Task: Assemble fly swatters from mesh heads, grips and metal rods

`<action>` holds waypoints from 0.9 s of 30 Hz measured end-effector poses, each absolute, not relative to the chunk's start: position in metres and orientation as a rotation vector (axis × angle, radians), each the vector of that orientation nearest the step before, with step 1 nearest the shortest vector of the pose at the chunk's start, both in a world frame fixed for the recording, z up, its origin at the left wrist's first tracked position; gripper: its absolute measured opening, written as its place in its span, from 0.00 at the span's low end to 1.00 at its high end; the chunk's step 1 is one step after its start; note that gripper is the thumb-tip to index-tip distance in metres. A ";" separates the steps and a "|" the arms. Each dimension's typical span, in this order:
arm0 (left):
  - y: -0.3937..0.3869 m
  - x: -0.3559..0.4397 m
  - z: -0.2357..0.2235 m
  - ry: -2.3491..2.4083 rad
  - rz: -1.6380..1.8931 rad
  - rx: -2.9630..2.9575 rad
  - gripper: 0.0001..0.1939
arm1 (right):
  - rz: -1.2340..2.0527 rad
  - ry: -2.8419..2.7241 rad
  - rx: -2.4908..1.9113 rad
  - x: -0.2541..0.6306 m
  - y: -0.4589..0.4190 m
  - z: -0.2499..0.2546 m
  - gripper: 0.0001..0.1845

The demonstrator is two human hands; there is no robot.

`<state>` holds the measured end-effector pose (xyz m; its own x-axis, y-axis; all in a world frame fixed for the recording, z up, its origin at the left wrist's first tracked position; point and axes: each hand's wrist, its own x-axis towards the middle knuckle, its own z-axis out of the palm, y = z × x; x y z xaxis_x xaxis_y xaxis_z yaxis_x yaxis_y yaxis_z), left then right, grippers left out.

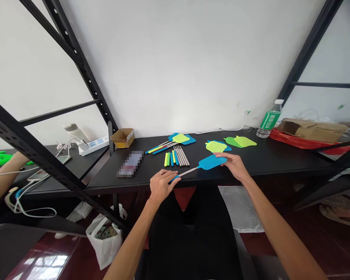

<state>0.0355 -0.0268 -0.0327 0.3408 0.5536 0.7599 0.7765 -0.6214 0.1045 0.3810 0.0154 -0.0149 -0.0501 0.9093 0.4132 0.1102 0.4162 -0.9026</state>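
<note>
Two hands share one blue fly swatter (212, 162) over the near edge of the black table (251, 167), its head to the right and its handle to the lower left. From where I stand, the left hand (163, 183), with a ring on one finger, is closed around the blue handle, while the right hand (234, 165) pinches the far end of the head between thumb and fingers.

Just beyond the left hand, a short row of loose handles (171, 158) in yellow, green and blue lies beside a row of metal rods (182, 156). Behind these rests a pile of swatters (181, 138), a yellow head over blue ones. Past the right hand are loose heads: a yellow one (216, 146) overlapping blue, and a green and yellow pair (240, 141) nearer the wall.

A blurred-out phone (130, 164) and a small open cardboard box (122, 138) sit at the left. A water bottle (270, 119) stands at the right, close to a red bag (297, 140). At far left, a co-worker's arm (0, 179) reaches in by something bright green (0, 158).
</note>
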 end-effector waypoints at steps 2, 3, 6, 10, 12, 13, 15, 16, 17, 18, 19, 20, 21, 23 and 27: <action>-0.027 0.035 -0.033 -1.197 -1.160 -2.343 0.12 | 0.845 -1.490 -1.009 0.382 0.015 -0.015 0.16; -0.027 0.035 -0.032 -1.197 -1.161 -2.349 0.12 | 0.847 -1.484 -1.037 0.382 0.016 -0.016 0.16; -0.026 0.034 -0.032 -1.189 -1.154 -2.363 0.12 | 0.875 -1.477 -1.067 0.383 0.015 -0.016 0.21; -0.027 0.034 -0.031 -1.174 -1.147 -2.364 0.12 | 0.912 -1.524 -1.051 0.383 0.013 -0.014 0.23; -0.027 0.034 -0.031 -1.171 -1.149 -2.361 0.12 | 0.917 -1.554 -1.047 0.383 0.012 -0.013 0.23; -0.027 0.034 -0.031 -1.170 -1.149 -2.360 0.11 | 0.923 -1.566 -1.044 0.383 0.011 -0.013 0.23; -0.027 0.034 -0.030 -1.171 -1.148 -2.360 0.11 | 0.933 -1.575 -1.048 0.383 0.012 -0.014 0.22; -0.027 0.035 -0.030 -1.174 -1.149 -2.359 0.11 | 0.936 -1.570 -1.058 0.383 0.013 -0.014 0.22; -0.027 0.035 -0.030 -1.179 -1.151 -2.358 0.11 | 0.938 -1.558 -1.071 0.382 0.013 -0.015 0.22; -0.028 0.036 -0.030 -1.187 -1.154 -2.357 0.11 | 0.942 -1.541 -1.082 0.382 0.014 -0.015 0.23; -0.028 0.036 -0.030 -1.201 -1.158 -2.357 0.11 | 0.951 -1.518 -1.087 0.381 0.015 -0.016 0.23; -0.029 0.037 -0.029 -1.220 -1.166 -2.356 0.11 | 0.966 -1.490 -1.081 0.381 0.015 -0.016 0.24; -0.029 0.038 -0.028 -1.243 -1.173 -2.358 0.11 | 0.990 -1.460 -1.062 0.380 0.015 -0.015 0.24; -0.030 0.039 -0.026 -1.292 -1.193 -2.365 0.12 | 1.048 -1.409 -1.007 0.380 0.014 -0.014 0.28; -0.032 0.040 -0.023 -1.355 -1.212 -2.394 0.13 | 1.132 -1.312 -0.903 0.383 0.012 -0.011 0.31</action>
<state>0.0400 -0.0317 -0.0234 0.2719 0.6601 0.7002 0.7692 -0.5863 0.2541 0.3825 0.0117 -0.0114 -0.0805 0.9635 0.2552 -0.1112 0.2458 -0.9629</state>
